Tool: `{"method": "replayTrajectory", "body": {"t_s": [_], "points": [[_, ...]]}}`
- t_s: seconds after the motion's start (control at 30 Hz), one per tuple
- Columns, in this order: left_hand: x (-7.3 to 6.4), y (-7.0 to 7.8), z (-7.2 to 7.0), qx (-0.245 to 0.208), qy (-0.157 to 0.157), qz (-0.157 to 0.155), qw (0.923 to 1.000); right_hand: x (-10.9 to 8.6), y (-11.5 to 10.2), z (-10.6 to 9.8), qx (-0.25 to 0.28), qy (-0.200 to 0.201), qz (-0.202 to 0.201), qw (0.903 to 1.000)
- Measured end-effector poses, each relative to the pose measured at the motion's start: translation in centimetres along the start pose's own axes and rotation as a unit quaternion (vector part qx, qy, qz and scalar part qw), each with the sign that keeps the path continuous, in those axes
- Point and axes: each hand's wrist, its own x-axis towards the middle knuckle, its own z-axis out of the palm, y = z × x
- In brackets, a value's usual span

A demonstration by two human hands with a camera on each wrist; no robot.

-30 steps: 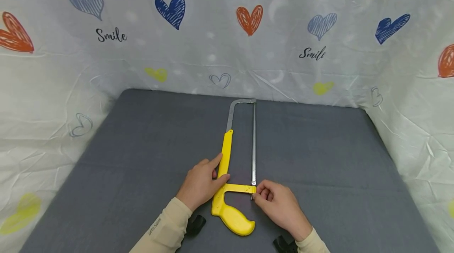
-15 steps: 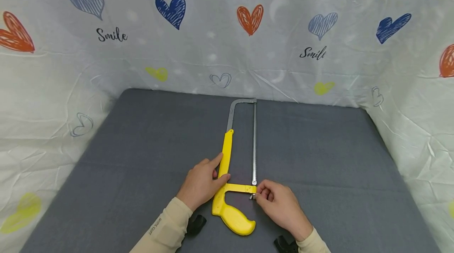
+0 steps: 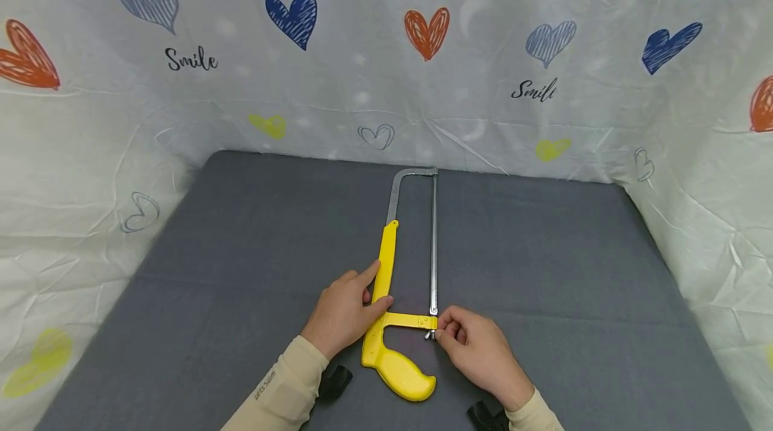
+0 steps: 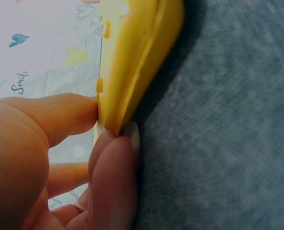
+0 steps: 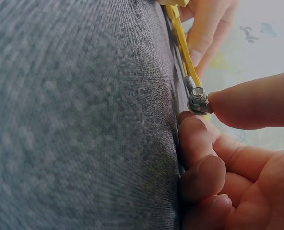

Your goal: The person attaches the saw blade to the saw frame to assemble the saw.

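A hacksaw (image 3: 380, 283) with a yellow frame and handle lies flat on the table, its handle toward me. My left hand (image 3: 339, 315) grips the yellow frame between thumb and fingers; the left wrist view shows the fingers (image 4: 114, 177) pressed against the yellow frame (image 4: 137, 52). At the near end of the blade (image 3: 433, 243), a small metal wing nut (image 3: 430, 335) sticks out below the yellow crosspiece. My right hand (image 3: 477, 350) has its thumb and curled index finger at this wing nut. In the right wrist view the thumb (image 5: 252, 103) touches the nut (image 5: 198, 100).
Grey cloth covers the table (image 3: 260, 229). A pale curtain (image 3: 356, 82) printed with hearts hangs along the back and both sides. Dark objects, partly hidden, show by the left wrist (image 3: 333, 384) and right wrist (image 3: 486, 416).
The wing nut has turned: only a thin edge showed a second ago, and its wings show now. Both hands and the hacksaw have kept their places.
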Motion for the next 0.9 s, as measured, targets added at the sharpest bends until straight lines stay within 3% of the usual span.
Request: {"method": "replayTrajectory", "body": {"t_s": [0.9], "points": [[0.04, 0.15, -0.12, -0.001, -0.005, -0.004, 1.0, 0.07, 0.22, -0.13, -0.013, -0.014, -0.013, 0.9997]]}}
